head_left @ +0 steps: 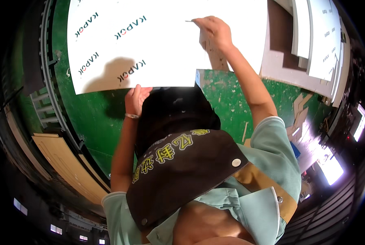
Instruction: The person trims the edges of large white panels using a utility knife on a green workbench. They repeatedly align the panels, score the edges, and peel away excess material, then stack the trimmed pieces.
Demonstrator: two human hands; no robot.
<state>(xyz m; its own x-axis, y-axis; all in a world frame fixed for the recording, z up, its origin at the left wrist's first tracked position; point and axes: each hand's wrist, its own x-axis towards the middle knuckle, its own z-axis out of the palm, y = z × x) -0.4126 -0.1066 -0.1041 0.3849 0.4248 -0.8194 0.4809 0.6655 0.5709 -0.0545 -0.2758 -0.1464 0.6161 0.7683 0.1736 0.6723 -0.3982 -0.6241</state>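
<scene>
A large white sheet (105, 45) with repeated dark green and red printing lies in front of me. My left hand (137, 100) is at its near edge, fingers bent and closed against that edge; part of the grip is hidden. Over the plain white area farther right, my right hand (216, 32) pinches a thin grey pointed tool (188, 21). Its tip points left, and most of it is inside the fingers, so its kind does not show. Shadows of my head and right hand fall on the white surface.
Beneath is a green, paint-flecked floor (231, 98). White printed panels (323, 45) stand at the right beside a grey board (288, 67). A metal roller rack (54, 90) runs along the left, with wooden boards (64, 159) nearby. Cardboard scraps (300, 110) lie to the right.
</scene>
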